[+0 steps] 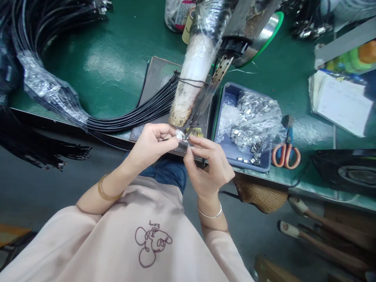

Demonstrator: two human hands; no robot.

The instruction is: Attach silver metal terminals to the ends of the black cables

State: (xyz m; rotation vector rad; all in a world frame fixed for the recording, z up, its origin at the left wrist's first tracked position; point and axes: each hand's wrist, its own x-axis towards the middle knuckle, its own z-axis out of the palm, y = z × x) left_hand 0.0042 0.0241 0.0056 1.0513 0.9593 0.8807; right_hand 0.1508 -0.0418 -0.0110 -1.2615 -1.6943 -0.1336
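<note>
My left hand (157, 141) is closed in a pinch at the table's front edge. A thin black cable end (167, 139) shows between its fingers, and something white covers a fingertip. My right hand (210, 164) meets it from the right, thumb and forefinger drawn together around something too small to make out. A small silvery piece (184, 137) lies between both hands' fingertips. Just above comes down the tip of a perforated metal rod, like a soldering iron (216, 80). Beside it hangs a white tube (194, 70) wrapped in plastic film, its lower end browned.
A bundle of black cables (123, 121) runs in from the left over a dark board (158, 72). To the right are a blue tray (266, 166) with bagged metal connectors (255, 117), orange-handled scissors (286, 154) and a paper pad (342, 103). A solder spool (263, 41) stands behind.
</note>
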